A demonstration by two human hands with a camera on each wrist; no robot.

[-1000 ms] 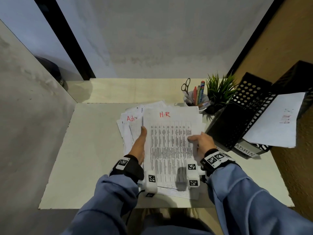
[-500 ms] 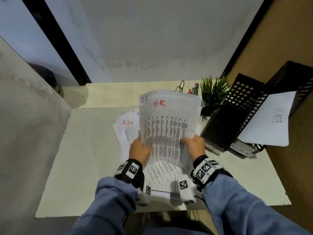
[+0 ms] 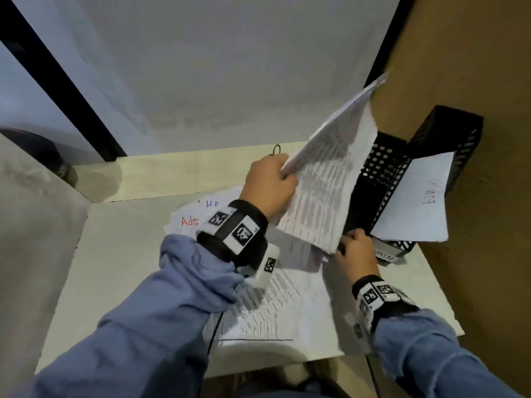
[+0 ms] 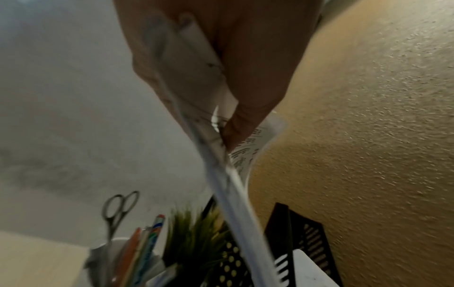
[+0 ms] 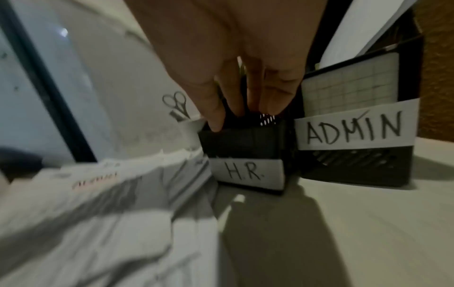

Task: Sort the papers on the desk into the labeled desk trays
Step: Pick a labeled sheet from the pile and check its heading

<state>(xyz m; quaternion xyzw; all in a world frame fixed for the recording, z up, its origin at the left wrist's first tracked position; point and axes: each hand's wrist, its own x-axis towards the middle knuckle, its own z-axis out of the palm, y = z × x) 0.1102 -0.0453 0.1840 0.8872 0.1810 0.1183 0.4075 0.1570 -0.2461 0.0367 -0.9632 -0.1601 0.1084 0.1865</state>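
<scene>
My left hand [image 3: 283, 175] grips a printed sheaf of papers [image 3: 324, 193] by its edge, thumb on one side and fingers on the other, and holds it tilted in the air over the black perforated tray [image 3: 383, 165]. In the left wrist view the thumb pinches the papers [image 4: 236, 194]. My right hand [image 3: 352, 242] is lower, its fingertips [image 5: 270, 101] touching the front rim of the black tray labelled H.R. [image 5: 248, 172]. Beside it stands the ADMIN tray [image 5: 353, 130]. A loose pile of papers [image 3: 258, 305] lies on the desk, one sheet marked Admin [image 3: 189, 221].
A white sheet with red writing [image 3: 416, 196] sticks out of the upper black tray [image 3: 448, 130] against the brown wall. Scissors [image 4: 120, 207], pens and a small green plant [image 4: 194, 231] stand behind the trays. The desk's front edge [image 3: 287, 360] is near my arms.
The H.R sheaf left the pile and swung up and right toward the trays, now in my left hand alone. My right hand let go and moved to the tray front.
</scene>
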